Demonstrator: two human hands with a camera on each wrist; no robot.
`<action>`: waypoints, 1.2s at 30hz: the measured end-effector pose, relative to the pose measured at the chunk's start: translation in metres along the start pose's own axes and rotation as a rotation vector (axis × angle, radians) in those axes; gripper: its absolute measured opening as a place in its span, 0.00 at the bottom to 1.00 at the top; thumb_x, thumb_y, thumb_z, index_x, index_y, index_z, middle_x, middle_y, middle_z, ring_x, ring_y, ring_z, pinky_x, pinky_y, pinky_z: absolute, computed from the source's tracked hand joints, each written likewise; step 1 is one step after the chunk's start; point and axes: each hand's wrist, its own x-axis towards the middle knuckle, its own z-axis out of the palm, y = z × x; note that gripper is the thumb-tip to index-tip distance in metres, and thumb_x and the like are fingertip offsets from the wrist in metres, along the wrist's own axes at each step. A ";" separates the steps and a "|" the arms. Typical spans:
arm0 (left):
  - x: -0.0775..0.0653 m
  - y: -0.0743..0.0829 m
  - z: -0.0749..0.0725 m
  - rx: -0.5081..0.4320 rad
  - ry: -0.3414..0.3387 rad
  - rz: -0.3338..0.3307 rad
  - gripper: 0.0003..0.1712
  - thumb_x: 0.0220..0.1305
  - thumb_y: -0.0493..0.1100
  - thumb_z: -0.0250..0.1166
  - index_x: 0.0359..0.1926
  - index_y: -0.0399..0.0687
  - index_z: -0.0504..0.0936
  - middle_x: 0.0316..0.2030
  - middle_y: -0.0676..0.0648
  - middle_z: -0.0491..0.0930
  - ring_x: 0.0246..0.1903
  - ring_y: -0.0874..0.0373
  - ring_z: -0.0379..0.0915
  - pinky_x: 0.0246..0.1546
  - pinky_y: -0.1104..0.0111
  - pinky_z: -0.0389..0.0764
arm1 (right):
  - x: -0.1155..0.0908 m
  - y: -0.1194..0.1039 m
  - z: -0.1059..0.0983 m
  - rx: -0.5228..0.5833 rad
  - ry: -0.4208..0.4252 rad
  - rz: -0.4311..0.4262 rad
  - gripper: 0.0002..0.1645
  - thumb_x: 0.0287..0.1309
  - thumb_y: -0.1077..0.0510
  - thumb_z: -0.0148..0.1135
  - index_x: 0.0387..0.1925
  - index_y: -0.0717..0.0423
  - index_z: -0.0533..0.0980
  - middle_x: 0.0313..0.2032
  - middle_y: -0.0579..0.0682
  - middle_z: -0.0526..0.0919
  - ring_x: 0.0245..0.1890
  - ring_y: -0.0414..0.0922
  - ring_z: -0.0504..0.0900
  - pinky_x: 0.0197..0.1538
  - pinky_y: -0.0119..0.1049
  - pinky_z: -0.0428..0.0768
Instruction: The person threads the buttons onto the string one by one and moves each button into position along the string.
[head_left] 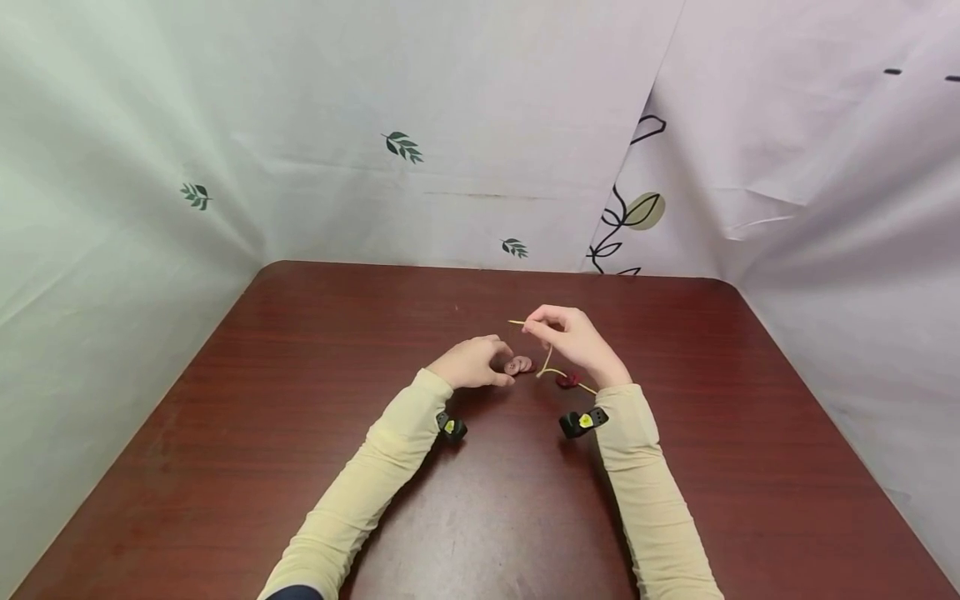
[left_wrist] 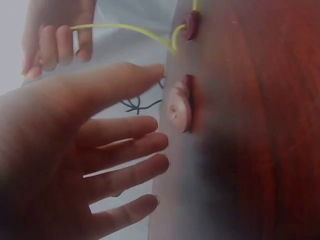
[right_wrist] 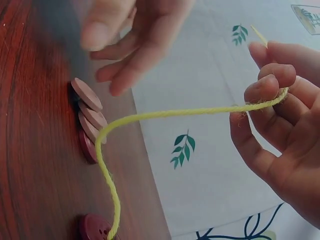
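My right hand [head_left: 570, 337] pinches a yellow cord [right_wrist: 190, 112] near its end, and a short pointed tip sticks out past the fingertips. From the hand the cord runs down to a dark red button [head_left: 567, 380] on the table, passing through it in the left wrist view. My left hand [head_left: 472, 362] hovers just left of several overlapping buttons [head_left: 519, 365], pale pink ones [left_wrist: 179, 107] lying with a dark red one [right_wrist: 88, 147]. Its fingers are spread and relaxed, thumb apart, with nothing between them.
Everything lies on a reddish-brown wooden table [head_left: 360, 333]. White cloth [head_left: 337, 200] with leaf prints hangs behind it and at both sides. A black wrist camera [head_left: 583, 422] sits on the right wrist, and another [head_left: 452, 427] on the left.
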 end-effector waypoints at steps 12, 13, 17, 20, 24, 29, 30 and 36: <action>0.005 -0.001 0.018 0.053 0.073 -0.051 0.23 0.56 0.51 0.71 0.49 0.44 0.82 0.44 0.46 0.78 0.43 0.52 0.77 0.49 0.61 0.77 | 0.001 -0.002 0.001 -0.011 -0.043 0.007 0.09 0.64 0.53 0.60 0.36 0.55 0.80 0.20 0.56 0.72 0.23 0.46 0.72 0.31 0.33 0.71; 0.005 -0.001 0.020 0.057 0.083 -0.062 0.23 0.56 0.52 0.71 0.49 0.44 0.82 0.44 0.46 0.77 0.43 0.52 0.77 0.49 0.61 0.78 | 0.001 -0.002 0.001 -0.014 -0.045 0.007 0.09 0.64 0.53 0.60 0.35 0.54 0.80 0.19 0.55 0.72 0.23 0.46 0.72 0.31 0.33 0.71; 0.007 0.002 0.024 0.055 0.117 -0.102 0.21 0.55 0.52 0.71 0.47 0.46 0.82 0.42 0.47 0.77 0.43 0.52 0.77 0.47 0.60 0.78 | 0.001 -0.001 0.001 -0.030 -0.053 0.004 0.08 0.64 0.53 0.60 0.34 0.52 0.80 0.20 0.58 0.72 0.23 0.48 0.72 0.31 0.33 0.70; 0.007 0.004 0.026 0.047 0.121 -0.117 0.20 0.55 0.51 0.72 0.45 0.46 0.82 0.42 0.47 0.77 0.43 0.51 0.77 0.46 0.59 0.78 | 0.000 0.001 0.000 -0.045 -0.060 0.007 0.08 0.65 0.53 0.60 0.34 0.52 0.80 0.21 0.63 0.73 0.23 0.50 0.73 0.31 0.33 0.71; 0.008 0.005 0.027 0.047 0.125 -0.133 0.18 0.55 0.50 0.72 0.44 0.47 0.82 0.41 0.48 0.76 0.43 0.52 0.77 0.45 0.59 0.79 | -0.001 0.001 0.000 -0.066 -0.070 0.011 0.07 0.65 0.53 0.59 0.34 0.51 0.80 0.22 0.64 0.73 0.25 0.55 0.73 0.31 0.33 0.72; 0.009 0.003 0.027 0.044 0.134 -0.135 0.16 0.57 0.49 0.70 0.43 0.47 0.82 0.40 0.48 0.76 0.39 0.55 0.76 0.42 0.62 0.78 | -0.001 0.002 -0.001 -0.085 -0.078 0.015 0.08 0.65 0.53 0.59 0.34 0.51 0.80 0.20 0.58 0.73 0.24 0.53 0.73 0.29 0.34 0.71; 0.009 0.003 0.027 0.042 0.135 -0.134 0.15 0.58 0.49 0.70 0.43 0.47 0.82 0.39 0.48 0.76 0.38 0.55 0.75 0.42 0.62 0.78 | -0.001 0.002 -0.001 -0.086 -0.080 0.014 0.08 0.65 0.53 0.59 0.34 0.51 0.80 0.20 0.56 0.73 0.24 0.51 0.73 0.29 0.34 0.71; 0.006 0.001 0.021 0.005 0.138 -0.157 0.12 0.59 0.48 0.68 0.40 0.47 0.82 0.38 0.49 0.79 0.35 0.56 0.75 0.41 0.63 0.77 | -0.009 -0.021 -0.002 -0.075 -0.091 0.033 0.08 0.66 0.56 0.58 0.35 0.56 0.80 0.21 0.60 0.72 0.26 0.56 0.73 0.31 0.33 0.71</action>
